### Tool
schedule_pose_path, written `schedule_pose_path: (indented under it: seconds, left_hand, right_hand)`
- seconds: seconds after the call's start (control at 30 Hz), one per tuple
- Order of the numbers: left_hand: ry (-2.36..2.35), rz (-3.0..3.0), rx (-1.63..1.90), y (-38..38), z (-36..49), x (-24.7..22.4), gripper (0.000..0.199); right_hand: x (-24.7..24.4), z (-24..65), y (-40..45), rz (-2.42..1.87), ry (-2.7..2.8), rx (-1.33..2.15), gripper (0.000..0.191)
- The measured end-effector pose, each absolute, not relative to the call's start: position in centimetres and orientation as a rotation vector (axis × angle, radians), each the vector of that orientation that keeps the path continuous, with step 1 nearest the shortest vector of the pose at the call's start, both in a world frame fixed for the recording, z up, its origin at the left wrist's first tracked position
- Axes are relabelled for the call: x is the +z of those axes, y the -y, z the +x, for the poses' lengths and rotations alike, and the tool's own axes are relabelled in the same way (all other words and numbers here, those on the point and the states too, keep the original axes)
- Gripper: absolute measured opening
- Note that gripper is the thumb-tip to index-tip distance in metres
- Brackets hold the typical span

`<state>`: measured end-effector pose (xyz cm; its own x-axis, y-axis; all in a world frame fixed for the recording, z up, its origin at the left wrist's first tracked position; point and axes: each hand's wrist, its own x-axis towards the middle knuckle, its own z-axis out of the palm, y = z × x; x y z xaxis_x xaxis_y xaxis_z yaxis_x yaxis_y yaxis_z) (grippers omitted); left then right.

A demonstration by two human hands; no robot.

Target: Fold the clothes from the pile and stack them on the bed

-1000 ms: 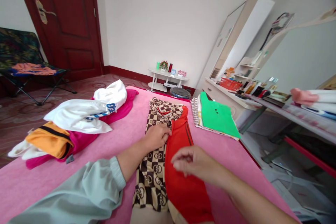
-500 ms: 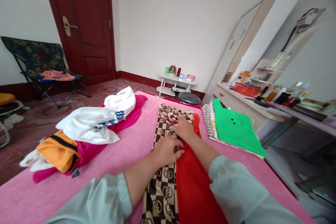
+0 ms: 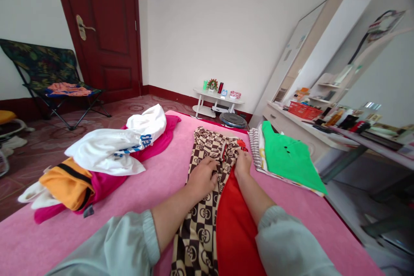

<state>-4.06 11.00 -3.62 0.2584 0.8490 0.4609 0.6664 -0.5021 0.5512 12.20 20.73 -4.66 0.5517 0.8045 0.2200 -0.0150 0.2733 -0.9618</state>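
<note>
Resting on the shirt (image 3: 202,207) — brown checks on one side, red on the other — both hands press down. The left hand (image 3: 203,177) lies flat and open on the checks. The right hand (image 3: 242,163) pinches the cloth near the collar. The shirt lies in the middle of the pink bed (image 3: 155,181), beside a green top (image 3: 287,157).

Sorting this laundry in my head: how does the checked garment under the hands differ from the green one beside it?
The checked garment is brown and cream with a red part; the green garment is one plain colour. The checked one lies long, reaching toward the camera, with the left hand and right hand resting on it; the green one sits folded on a small stack, untouched. Both lie on the pink cover.
</note>
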Motion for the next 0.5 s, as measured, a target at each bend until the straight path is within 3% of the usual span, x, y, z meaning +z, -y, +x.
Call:
schedule_pose_path:
  seconds: [0.13, 0.33, 0.5]
  left_hand:
    - [-1.419, 2.417, 1.066, -12.0, -3.9, -3.0, 0.041]
    - [-1.598, 2.484, 0.795, -14.8, -1.9, -1.7, 0.028]
    - [-1.674, 2.417, 0.844, -15.4, 0.1, -2.0, 0.028]
  right_hand:
    - [-4.5, 11.8, -20.0, -1.081, 0.74, 0.694, 0.018]
    - [-4.2, 11.8, -19.8, -1.049, 0.734, 0.7, 0.019]
    - [-4.2, 12.2, -19.7, -1.03, 0.792, 0.62, 0.02]
